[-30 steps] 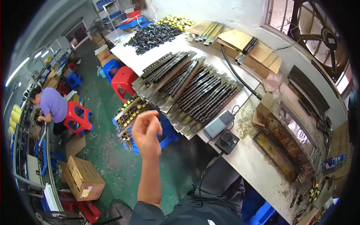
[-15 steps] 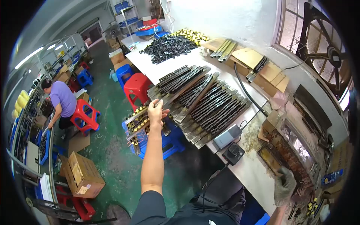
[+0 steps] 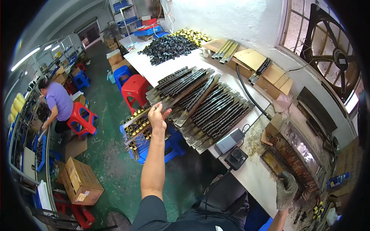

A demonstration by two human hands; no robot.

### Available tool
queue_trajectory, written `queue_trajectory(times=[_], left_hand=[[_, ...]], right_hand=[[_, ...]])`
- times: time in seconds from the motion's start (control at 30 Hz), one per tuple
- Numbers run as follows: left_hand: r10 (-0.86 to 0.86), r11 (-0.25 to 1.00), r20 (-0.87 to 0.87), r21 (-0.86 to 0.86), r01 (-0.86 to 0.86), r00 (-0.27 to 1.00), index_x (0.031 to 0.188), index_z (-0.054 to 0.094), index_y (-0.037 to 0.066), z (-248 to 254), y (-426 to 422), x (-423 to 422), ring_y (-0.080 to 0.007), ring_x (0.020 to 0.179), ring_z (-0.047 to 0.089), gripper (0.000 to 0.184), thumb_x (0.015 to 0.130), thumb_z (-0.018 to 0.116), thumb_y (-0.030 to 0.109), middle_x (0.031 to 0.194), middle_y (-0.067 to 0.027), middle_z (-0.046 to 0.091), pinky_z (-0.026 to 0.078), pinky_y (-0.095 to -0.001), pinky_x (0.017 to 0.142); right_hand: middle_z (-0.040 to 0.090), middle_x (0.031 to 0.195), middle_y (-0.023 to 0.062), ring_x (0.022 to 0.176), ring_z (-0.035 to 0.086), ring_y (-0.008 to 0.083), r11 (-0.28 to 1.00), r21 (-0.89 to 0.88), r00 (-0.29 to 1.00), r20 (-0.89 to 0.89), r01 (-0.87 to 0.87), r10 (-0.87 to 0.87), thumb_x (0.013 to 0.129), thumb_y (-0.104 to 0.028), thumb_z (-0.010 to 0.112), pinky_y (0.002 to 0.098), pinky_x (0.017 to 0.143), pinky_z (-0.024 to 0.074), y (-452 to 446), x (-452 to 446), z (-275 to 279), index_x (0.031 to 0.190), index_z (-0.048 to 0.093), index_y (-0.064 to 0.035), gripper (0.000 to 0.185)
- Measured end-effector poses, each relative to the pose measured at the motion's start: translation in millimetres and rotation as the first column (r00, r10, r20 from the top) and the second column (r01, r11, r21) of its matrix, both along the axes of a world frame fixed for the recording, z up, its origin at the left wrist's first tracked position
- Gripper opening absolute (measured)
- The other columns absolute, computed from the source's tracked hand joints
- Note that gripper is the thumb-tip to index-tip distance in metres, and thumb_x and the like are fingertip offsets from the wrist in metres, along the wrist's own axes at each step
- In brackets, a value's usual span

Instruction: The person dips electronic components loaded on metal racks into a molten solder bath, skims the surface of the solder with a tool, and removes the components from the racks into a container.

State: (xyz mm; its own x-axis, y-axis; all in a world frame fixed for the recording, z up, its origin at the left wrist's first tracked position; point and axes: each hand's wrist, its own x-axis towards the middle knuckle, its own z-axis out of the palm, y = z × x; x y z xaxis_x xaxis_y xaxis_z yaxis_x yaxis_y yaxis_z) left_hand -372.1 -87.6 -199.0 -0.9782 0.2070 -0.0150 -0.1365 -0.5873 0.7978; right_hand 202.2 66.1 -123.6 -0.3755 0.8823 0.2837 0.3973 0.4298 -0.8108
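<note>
Two hands in play here. The left hand had its fingers half curled at the end of one long flat metal strip, couldn't tell if gripping it. More strips with yellow-and-black pieces, too jumbled to count, sat just left of those fingers over one blue plastic stool. Loads of dark toothed strips lay to their right on the white tabletop. The grey-gloved right hand had its fingers by one rusty metal trough, yellowish inside; grip unclear.
</note>
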Motion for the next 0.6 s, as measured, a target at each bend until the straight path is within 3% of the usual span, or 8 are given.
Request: queue_trajectory(times=[0.17, 0.43, 0.5, 0.6], left_hand=[[-0.009, 1.000, -0.016, -0.002, 0.009, 1.000, 0.115, 0.061, -0.003, 5, -10, 10, -0.0295, 0.063, 0.072, 0.022, 0.098, 0.061, 0.011, 0.096, -0.0119, 0.065, 0.061, -0.0286, 0.051], [-0.010, 0.998, -0.035, -0.060, 0.008, 0.999, 0.110, 0.054, 0.001, 6, -1, 13, -0.0302, 0.061, 0.072, 0.023, 0.098, 0.063, 0.019, 0.089, -0.0129, 0.065, 0.059, -0.0308, 0.047], [0.056, 0.991, -0.029, -0.118, -0.059, 0.998, 0.107, 0.051, 0.002, 12, 10, 14, -0.0315, 0.056, 0.071, 0.025, 0.099, 0.062, 0.024, 0.087, -0.0136, 0.064, 0.057, -0.0338, 0.043], [0.108, 0.992, -0.004, -0.058, -0.108, 0.994, 0.106, 0.052, 0.001, 10, 14, 12, -0.0310, 0.056, 0.071, 0.026, 0.100, 0.060, 0.025, 0.085, -0.0134, 0.065, 0.057, -0.0331, 0.043]], right_hand=[[0.071, 0.098, 0.0081, 0.085, 0.067, 0.0138, 0.998, -0.058, 0.998, -0.055, 0.020, -0.023, 0.082, 0.004, 0.070, 0.0269, 0.075, 0.0527, -2, -5, -7, 0.113, 0.068, 0.0004, 0.031], [0.069, 0.091, 0.0030, 0.068, 0.055, 0.0085, 1.000, -0.003, 1.000, 0.006, -0.010, 0.010, 0.081, 0.003, 0.069, 0.0260, 0.062, 0.0458, 3, 3, -16, 0.106, 0.070, -0.0022, 0.025], [0.070, 0.091, 0.0043, 0.071, 0.058, 0.0092, 0.997, -0.072, 0.999, -0.034, 0.001, -0.003, 0.081, 0.003, 0.067, 0.0265, 0.064, 0.0475, 1, 3, -18, 0.106, 0.070, -0.0020, 0.026], [0.071, 0.094, 0.0057, 0.074, 0.060, 0.0092, 0.988, -0.152, 0.995, -0.094, 0.002, -0.017, 0.081, 0.003, 0.067, 0.0266, 0.066, 0.0485, -6, 5, -17, 0.107, 0.069, -0.0010, 0.026]])
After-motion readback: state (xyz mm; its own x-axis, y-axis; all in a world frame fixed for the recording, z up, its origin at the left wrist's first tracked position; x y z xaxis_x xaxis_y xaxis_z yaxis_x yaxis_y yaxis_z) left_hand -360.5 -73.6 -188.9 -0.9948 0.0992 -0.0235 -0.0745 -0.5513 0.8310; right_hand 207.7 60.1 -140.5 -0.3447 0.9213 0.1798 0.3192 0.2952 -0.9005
